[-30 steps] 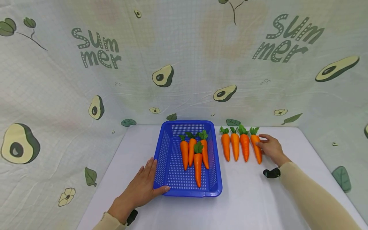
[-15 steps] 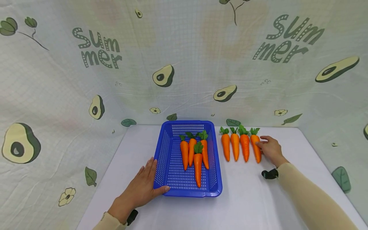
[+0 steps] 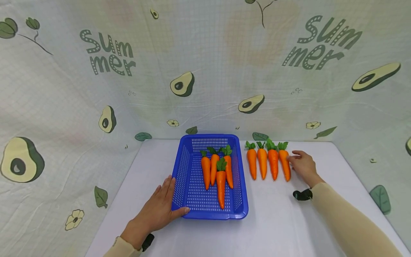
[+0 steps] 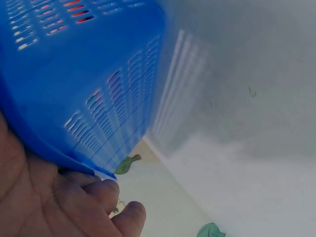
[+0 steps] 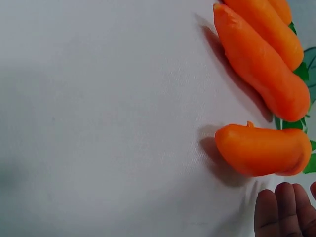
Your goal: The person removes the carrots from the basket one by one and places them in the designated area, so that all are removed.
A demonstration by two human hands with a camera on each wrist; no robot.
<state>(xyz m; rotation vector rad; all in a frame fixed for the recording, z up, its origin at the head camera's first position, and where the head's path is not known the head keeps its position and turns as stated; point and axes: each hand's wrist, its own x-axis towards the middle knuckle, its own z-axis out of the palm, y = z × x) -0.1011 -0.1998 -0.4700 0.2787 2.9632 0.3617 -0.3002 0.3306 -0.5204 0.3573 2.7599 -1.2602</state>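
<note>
A blue plastic basket (image 3: 210, 215) with slotted walls holds several orange carrots (image 3: 221, 185) with green leafy tops. Along its left rim lies my left hand (image 3: 157, 208), fingers straight and thumb over the front corner; the left wrist view has that palm (image 4: 29, 197) against the rim. To the basket's right, several more carrots lie in a row on the table, tips toward me. My right hand (image 3: 303, 167) is beside the rightmost carrot (image 3: 284, 162), fingertips right at its side. In the right wrist view, loosely extended fingers (image 5: 286, 212) show next to that carrot (image 5: 261, 150), not around it.
The white table (image 3: 269, 225) reaches back to a hanging cloth (image 3: 212, 107) printed with avocados, leaves and lettering. Similar cloth stands along both sides. The other carrots of the row (image 3: 273, 164) lie close together between the basket and the right hand.
The rightmost carrot has shifted slightly left and straightened toward the row. My right fingers have drawn back from it a little. The left hand and basket have not moved.
</note>
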